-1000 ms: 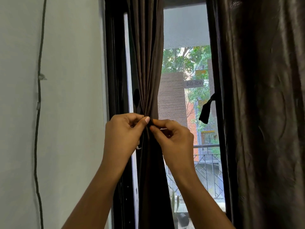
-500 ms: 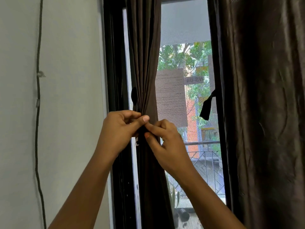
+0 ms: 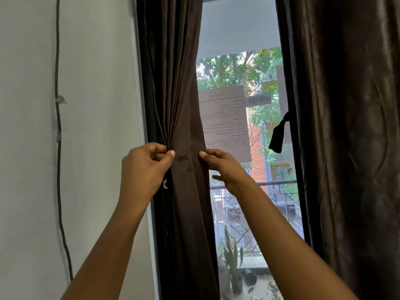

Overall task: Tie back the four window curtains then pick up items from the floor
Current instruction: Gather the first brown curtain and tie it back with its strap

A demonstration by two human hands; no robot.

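Left curtain (image 3: 181,100) hangs at the window's left frame (image 3: 144,83), its folds gathered at mid-height. Left hand (image 3: 145,169) pinches the gather between thumb and curled fingers. Right hand (image 3: 227,167) has its fingers fairly straight, tips touching the curtain's right edge, thumb apart. Right curtain (image 3: 346,137) hangs loose; dark tie (image 3: 278,138) dangles beside it. Cable (image 3: 58,152) on wall.

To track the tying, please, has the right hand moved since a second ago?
Yes. The right hand shifted right, from the gathered curtain's middle to its window-side edge.
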